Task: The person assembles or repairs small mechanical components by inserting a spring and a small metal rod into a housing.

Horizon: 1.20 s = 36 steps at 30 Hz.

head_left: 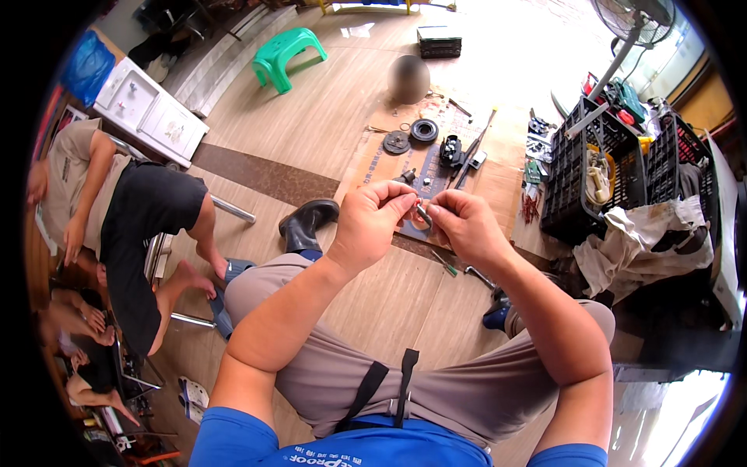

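Both hands meet in front of me over a cardboard sheet (498,183). My left hand (366,222) is closed in a pinch at one end of a small dark rod-like part (422,215), where a bit of red shows. At its other side my right hand (469,227) pinches the same part between thumb and forefinger. The part is too small to name more exactly. Beyond the hands, a black ring-shaped part (424,130) and a grey round disc (396,142) lie on the cardboard. A dark mechanical part (450,151) sits close by, beside a long thin tool (476,144).
Black plastic crates (572,183) with tools stand at the right, a cloth (642,245) draped before them. A screwdriver (446,265) lies on the floor near my boots. A green stool (288,56) stands at the far left; a seated person (148,226) is at my left.
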Tool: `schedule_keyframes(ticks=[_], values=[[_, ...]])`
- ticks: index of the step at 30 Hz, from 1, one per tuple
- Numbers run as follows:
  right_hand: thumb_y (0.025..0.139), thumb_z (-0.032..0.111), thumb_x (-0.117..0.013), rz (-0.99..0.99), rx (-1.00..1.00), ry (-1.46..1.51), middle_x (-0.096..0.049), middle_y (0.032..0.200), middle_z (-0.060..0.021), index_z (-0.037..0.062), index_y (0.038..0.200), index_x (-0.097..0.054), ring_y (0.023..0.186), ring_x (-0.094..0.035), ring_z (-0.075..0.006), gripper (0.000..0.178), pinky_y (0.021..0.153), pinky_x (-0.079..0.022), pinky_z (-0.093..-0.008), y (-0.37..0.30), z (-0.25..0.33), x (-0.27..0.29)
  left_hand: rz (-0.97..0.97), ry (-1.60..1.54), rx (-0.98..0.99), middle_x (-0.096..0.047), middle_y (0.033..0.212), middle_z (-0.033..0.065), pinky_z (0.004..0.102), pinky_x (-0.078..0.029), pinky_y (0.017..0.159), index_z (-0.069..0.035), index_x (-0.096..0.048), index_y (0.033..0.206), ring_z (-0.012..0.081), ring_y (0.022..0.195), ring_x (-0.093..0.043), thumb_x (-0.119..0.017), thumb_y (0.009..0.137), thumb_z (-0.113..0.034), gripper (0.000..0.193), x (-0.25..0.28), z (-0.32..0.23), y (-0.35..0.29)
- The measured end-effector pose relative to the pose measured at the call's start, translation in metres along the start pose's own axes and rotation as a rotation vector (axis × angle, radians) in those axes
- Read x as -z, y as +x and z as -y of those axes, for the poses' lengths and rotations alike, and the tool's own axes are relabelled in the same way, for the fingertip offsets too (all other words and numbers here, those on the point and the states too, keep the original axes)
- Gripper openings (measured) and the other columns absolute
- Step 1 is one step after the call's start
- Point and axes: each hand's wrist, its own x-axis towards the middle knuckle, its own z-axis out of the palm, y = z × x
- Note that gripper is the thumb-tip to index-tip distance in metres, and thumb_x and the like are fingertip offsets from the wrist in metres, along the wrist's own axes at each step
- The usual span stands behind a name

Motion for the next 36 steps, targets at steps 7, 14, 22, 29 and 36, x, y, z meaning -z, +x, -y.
schedule_keyframes(ticks=[7,14,22,29,36], values=[[0.091,0.012,-0.063,-0.039,0.211,-0.188,-0.065,0.074,-0.0125,-0.0006,0.095,-0.065,0.067,-0.061,-0.0163,0.013,0.064,-0.049,-0.0315,-0.010,-0.008,-0.011,-0.134,0.056,-0.060,-0.068,0.082,0.0026,0.0205,-0.049,0.064,0.002,-0.067,0.097,0.0066,0.070,-0.059,-0.063,0.093,-0.007,0.011,0.000,0.003,0.002],[0.090,0.013,-0.064,-0.084,0.364,-0.256,-0.066,0.076,-0.0154,0.0019,0.099,-0.067,0.066,-0.063,-0.0210,0.015,0.064,-0.049,-0.0320,-0.014,-0.005,-0.016,-0.166,0.258,-0.184,-0.070,0.083,0.0035,0.0214,-0.050,0.067,0.004,-0.068,0.097,0.0070,0.073,-0.061,-0.065,0.091,-0.005,0.011,0.000,0.009,0.002],[0.090,0.013,-0.064,-0.120,0.272,-0.307,-0.064,0.069,-0.0121,0.0000,0.092,-0.066,0.059,-0.059,-0.0144,0.013,0.058,-0.048,-0.0292,-0.011,0.022,0.000,-0.099,0.478,-0.273,-0.070,0.086,0.0082,0.0240,-0.052,0.072,0.005,-0.068,0.095,0.0107,0.079,-0.065,-0.065,0.088,0.000,0.009,-0.005,0.004,-0.003],[0.092,0.013,-0.062,-0.182,0.309,-0.280,-0.062,0.066,-0.0082,-0.0004,0.090,-0.064,0.058,-0.056,-0.0115,0.014,0.055,-0.045,-0.0279,0.004,0.012,0.010,0.005,0.432,-0.276,-0.070,0.087,0.0073,0.0236,-0.053,0.073,0.005,-0.068,0.096,0.0104,0.080,-0.066,-0.063,0.089,0.000,0.009,-0.005,0.005,-0.004],[0.091,0.015,-0.063,-0.142,0.307,-0.333,-0.065,0.071,-0.0127,0.0031,0.092,-0.065,0.063,-0.062,-0.0209,0.012,0.059,-0.048,-0.0332,0.004,-0.010,0.004,0.011,0.083,-0.039,-0.069,0.084,0.0029,0.0204,-0.051,0.069,0.002,-0.068,0.098,0.0069,0.075,-0.062,-0.062,0.093,-0.004,0.010,0.001,-0.003,-0.002]])
